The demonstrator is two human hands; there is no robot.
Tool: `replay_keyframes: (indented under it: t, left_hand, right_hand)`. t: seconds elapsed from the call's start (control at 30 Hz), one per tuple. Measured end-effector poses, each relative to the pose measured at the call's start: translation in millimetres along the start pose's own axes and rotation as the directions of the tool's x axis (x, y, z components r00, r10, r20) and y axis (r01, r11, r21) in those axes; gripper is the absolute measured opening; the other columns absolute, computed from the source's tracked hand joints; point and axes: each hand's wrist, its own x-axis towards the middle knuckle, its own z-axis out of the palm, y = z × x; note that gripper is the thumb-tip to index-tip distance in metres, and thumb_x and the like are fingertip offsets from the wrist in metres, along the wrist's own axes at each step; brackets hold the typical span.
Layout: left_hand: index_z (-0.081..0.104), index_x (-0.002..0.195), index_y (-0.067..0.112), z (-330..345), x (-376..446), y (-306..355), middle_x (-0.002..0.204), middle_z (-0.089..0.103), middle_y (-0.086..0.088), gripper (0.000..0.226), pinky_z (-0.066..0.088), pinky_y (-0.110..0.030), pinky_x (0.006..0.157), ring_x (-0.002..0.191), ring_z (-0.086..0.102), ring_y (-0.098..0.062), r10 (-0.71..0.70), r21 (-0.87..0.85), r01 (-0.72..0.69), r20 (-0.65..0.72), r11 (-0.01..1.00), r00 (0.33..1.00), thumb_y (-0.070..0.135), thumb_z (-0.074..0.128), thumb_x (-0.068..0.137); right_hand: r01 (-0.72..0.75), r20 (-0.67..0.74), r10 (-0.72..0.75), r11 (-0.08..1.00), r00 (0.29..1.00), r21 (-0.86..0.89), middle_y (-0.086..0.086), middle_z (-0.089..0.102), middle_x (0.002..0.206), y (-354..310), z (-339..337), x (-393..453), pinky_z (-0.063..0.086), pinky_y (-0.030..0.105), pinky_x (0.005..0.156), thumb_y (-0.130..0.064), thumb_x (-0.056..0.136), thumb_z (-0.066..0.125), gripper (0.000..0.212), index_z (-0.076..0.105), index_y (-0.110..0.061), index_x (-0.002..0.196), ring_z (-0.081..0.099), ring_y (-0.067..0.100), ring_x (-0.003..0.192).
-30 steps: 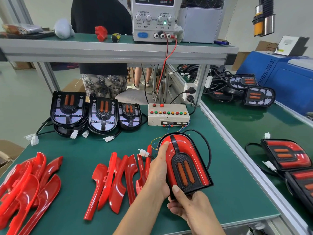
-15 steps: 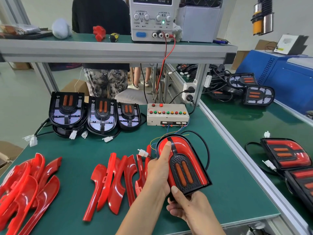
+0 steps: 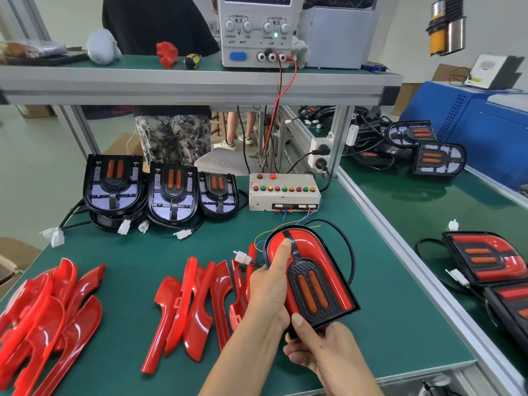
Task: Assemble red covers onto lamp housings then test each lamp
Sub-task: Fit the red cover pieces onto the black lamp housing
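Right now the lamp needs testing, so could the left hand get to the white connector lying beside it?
Probably yes. The white connector lies uncovered on the mat just left of the left hand, with nothing between them. But that hand grips the lamp and would have to let go first.

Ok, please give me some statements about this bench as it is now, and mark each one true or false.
1. Both hands hold the lamp that has red covers on it. True: the left hand grips its side with the thumb on the red cover, and the right hand holds its near end.
2. The three lamp housings at the back left already carry red covers. False: they show no red covers.
3. Loose red covers lie on the green mat left of the held lamp. True.
4. The test box with coloured buttons stands on the upper shelf. False: it sits on the mat, behind the held lamp.
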Motion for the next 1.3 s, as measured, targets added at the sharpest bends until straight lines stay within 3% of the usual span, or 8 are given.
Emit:
replay_keyframes:
  t: [0.53,0.7,0.83,0.97,1.07,1.13,1.2,1.3]
  left_hand:
    - [0.072,0.102,0.011,2,2,-2,0.087,0.079,-0.011,0.060,0.064,-0.046,0.068,0.078,0.077,-0.029,0.037,-0.018,-0.037,0.022,0.999,0.999,0.061,0.083,0.070]
    - [0.069,0.103,0.013,-2,1,1,0.088,0.079,-0.010,0.058,0.063,-0.044,0.067,0.080,0.078,-0.029,0.077,0.016,-0.079,0.079,0.997,0.994,0.062,0.079,0.074]
    - [0.071,0.104,0.007,-3,-3,-7,0.091,0.078,-0.015,0.058,0.063,-0.049,0.074,0.084,0.077,-0.032,0.113,0.062,-0.122,0.127,0.991,0.985,0.059,0.078,0.078]
    - [0.074,0.106,0.010,-3,-7,-16,0.095,0.079,-0.009,0.056,0.063,-0.044,0.080,0.089,0.077,-0.025,0.160,0.128,-0.187,0.197,0.974,0.967,0.061,0.069,0.085]
    - [0.075,0.102,0.013,-2,-9,-18,0.096,0.079,-0.007,0.063,0.061,-0.046,0.088,0.094,0.076,-0.024,0.224,0.185,-0.265,0.218,0.946,0.950,0.072,0.068,0.078]
    - [0.074,0.100,0.013,-1,-10,-19,0.096,0.078,-0.011,0.070,0.057,-0.053,0.092,0.098,0.074,-0.031,0.262,0.226,-0.305,0.202,0.925,0.944,0.077,0.067,0.072]
    - [0.074,0.099,0.013,0,-10,-21,0.096,0.077,-0.012,0.069,0.056,-0.057,0.092,0.099,0.073,-0.033,0.284,0.232,-0.328,0.204,0.916,0.937,0.076,0.067,0.072]
    - [0.074,0.101,0.016,-1,-10,-23,0.098,0.078,-0.007,0.066,0.056,-0.055,0.094,0.098,0.074,-0.028,0.265,0.206,-0.312,0.227,0.927,0.937,0.075,0.065,0.073]
  right_hand:
    - [-0.058,-0.027,0.057,0.998,0.998,-0.006,0.022,0.076,0.081,-13,6,-10,0.060,0.030,0.060,-0.053,0.058,0.081,0.070,0.072,0.000,0.103,0.075,0.030,0.070]
    - [-0.149,0.047,0.174,0.932,0.984,-0.331,0.010,0.078,0.074,-37,-4,-38,0.053,0.022,0.056,-0.074,0.069,0.062,0.068,0.075,-0.011,0.090,0.074,0.022,0.064]
    - [0.218,-0.138,-0.278,0.914,0.951,-0.341,0.007,0.061,0.051,-57,-23,-49,0.039,0.019,0.044,-0.076,0.077,0.065,0.062,0.066,-0.016,0.063,0.048,0.016,0.040]
    - [0.398,-0.237,-0.650,0.670,0.722,-0.626,-0.011,0.069,0.087,-90,-35,-3,0.053,0.029,0.080,-0.064,0.087,0.060,0.032,0.068,-0.033,0.091,0.063,-0.001,0.081]
    - [0.185,-0.169,-0.438,0.654,0.883,-0.734,-0.009,0.064,0.110,-119,-31,39,0.049,0.038,0.097,-0.077,0.082,0.058,0.062,0.065,-0.025,0.115,0.061,0.010,0.104]
    - [0.123,-0.115,-0.314,0.646,0.942,-0.753,-0.013,0.067,0.086,-129,-26,56,0.050,0.035,0.078,-0.089,0.072,0.055,0.069,0.067,-0.023,0.090,0.063,0.009,0.083]
    - [0.137,-0.047,-0.251,0.668,0.967,-0.732,-0.012,0.068,0.065,-132,-22,65,0.050,0.032,0.062,-0.087,0.065,0.064,0.069,0.069,-0.018,0.070,0.065,0.011,0.061]
    - [0.186,0.138,-0.129,0.786,0.982,-0.590,-0.002,0.079,0.079,-132,-21,68,0.060,0.031,0.066,-0.066,0.071,0.079,0.039,0.080,-0.028,0.079,0.076,0.014,0.070]
